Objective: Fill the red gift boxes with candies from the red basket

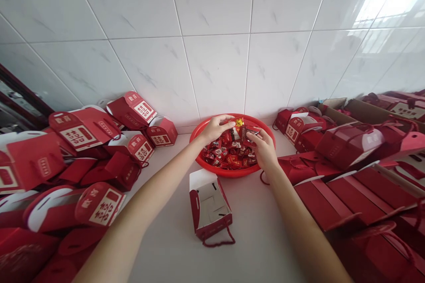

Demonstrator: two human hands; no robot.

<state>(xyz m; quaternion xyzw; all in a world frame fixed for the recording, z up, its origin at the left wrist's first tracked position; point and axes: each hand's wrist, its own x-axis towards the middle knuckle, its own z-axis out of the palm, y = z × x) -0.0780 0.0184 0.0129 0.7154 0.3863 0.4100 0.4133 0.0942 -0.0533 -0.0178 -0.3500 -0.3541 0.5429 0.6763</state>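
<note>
My left hand (216,129) reaches over the left part of a red plastic basket (229,171), fingers stretched out, close to a gold-topped wrapped candy (238,124). Whether its fingertips touch that candy is hard to see. At the basket's right side my right hand (264,145) is closed, thumb and fingers pinching a small wrapped candy (252,133). Many red-wrapped candies (232,159) fill the basket. In front of it, on the white surface, an open red gift box (210,205) shows its bare pale inside; a dark red cord handle (219,244) lies toward me.
Red gift boxes (83,130) with white printed labels are heaped on the left. More red boxes (348,143) crowd the right, some by a brown cardboard carton (360,110). A white tiled wall (215,66) rises right behind the basket.
</note>
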